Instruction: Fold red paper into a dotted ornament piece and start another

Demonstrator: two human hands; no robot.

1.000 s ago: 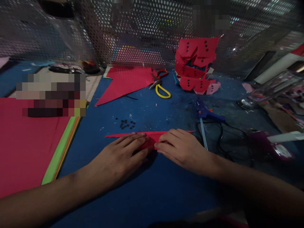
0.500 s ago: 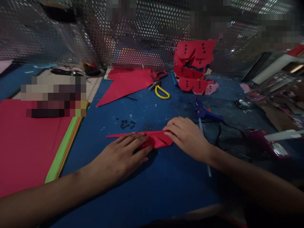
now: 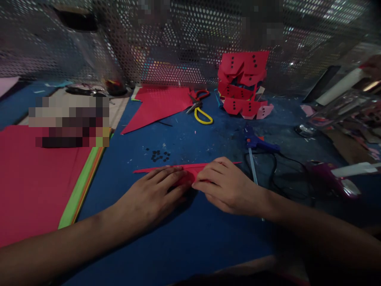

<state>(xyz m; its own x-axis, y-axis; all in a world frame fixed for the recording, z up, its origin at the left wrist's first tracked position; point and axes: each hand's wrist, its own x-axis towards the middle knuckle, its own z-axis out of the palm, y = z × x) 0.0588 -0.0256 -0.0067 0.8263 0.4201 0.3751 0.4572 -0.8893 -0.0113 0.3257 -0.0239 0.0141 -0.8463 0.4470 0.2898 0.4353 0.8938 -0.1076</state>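
Note:
A narrow folded strip of red paper (image 3: 189, 174) lies on the blue tabletop, pointed at both ends. My left hand (image 3: 154, 190) holds it down from the left, with its fingers bent over the paper. At the near edge, my right hand (image 3: 228, 184) has its fingers and thumb closed on the paper's right part. Both hands cover much of the middle of the strip. Just beyond it lie several small black paper squares (image 3: 157, 155).
A blue glue gun (image 3: 258, 143) lies to the right with its cable. Farther back are yellow-handled scissors (image 3: 203, 116), a red paper sheet (image 3: 162, 105) and red folded pieces with black dots (image 3: 244, 85). Stacked coloured paper (image 3: 32, 178) occupies the left.
My right hand has moved left and nearer me along the paper, uncovering its pointed right end. My left hand has stayed in place.

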